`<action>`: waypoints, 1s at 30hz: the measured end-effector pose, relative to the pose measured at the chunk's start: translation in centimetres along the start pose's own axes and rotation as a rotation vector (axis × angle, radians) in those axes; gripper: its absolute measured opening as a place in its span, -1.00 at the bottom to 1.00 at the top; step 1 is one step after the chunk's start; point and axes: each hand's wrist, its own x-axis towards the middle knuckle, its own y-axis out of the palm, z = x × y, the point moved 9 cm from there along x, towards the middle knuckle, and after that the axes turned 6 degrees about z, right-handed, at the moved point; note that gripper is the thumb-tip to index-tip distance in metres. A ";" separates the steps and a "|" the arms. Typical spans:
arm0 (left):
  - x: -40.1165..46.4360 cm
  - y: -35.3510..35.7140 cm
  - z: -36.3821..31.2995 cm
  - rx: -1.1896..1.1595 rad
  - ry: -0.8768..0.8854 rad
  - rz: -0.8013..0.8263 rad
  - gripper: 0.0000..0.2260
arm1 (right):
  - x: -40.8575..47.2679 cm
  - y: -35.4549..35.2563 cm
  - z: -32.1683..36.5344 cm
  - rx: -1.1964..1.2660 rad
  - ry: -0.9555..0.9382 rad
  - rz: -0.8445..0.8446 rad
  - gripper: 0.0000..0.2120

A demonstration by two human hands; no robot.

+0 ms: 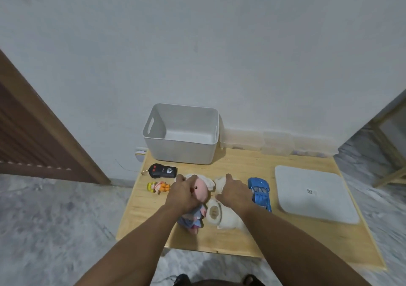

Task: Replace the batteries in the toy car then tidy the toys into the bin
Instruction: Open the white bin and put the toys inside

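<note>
Gripping the pink doll around its head, the left hand is closed on soft stuffing that should squash and weigh little, so a loose grab suffices. The right hand lies palm-down over the cream plush toy; whether it has closed I cannot tell. Just right lies one blue toy car, hard and likely slick, best held across its body. Left sit one small figure and one remote. One empty bin stands at the far bench edge.
</note>
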 end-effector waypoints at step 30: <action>3.0 -27.9 -2.5 -0.270 0.108 -0.344 -0.44 | -1.1 -25.7 14.1 0.209 -0.238 -0.399 -0.44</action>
